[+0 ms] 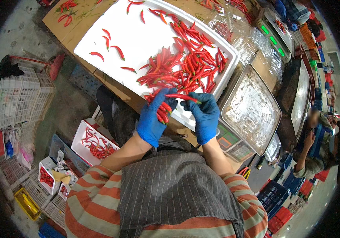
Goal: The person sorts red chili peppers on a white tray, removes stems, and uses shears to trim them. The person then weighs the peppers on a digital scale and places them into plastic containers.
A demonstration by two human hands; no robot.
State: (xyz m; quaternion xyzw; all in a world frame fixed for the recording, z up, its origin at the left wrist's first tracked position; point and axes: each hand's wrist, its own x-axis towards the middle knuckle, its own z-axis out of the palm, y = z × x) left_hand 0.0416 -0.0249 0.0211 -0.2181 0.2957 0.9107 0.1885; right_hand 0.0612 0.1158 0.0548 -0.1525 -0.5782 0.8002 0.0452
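Note:
My left hand, in a blue glove, is closed around a bunch of red chili peppers. In my right hand, also gloved in blue, the fingers pinch the green stem end of one red chili pepper; its other end lies by my left fingertips. Both hands are over the near edge of a white foam tray. A heap of red chili peppers fills the tray's right and near part, and several single ones lie apart on its left side.
Right of the tray stands a weighing scale with a worn metal pan. Clear plastic containers and another scale are beyond it. A foam box of chili peppers sits low at left, near white crates. A person is at far right.

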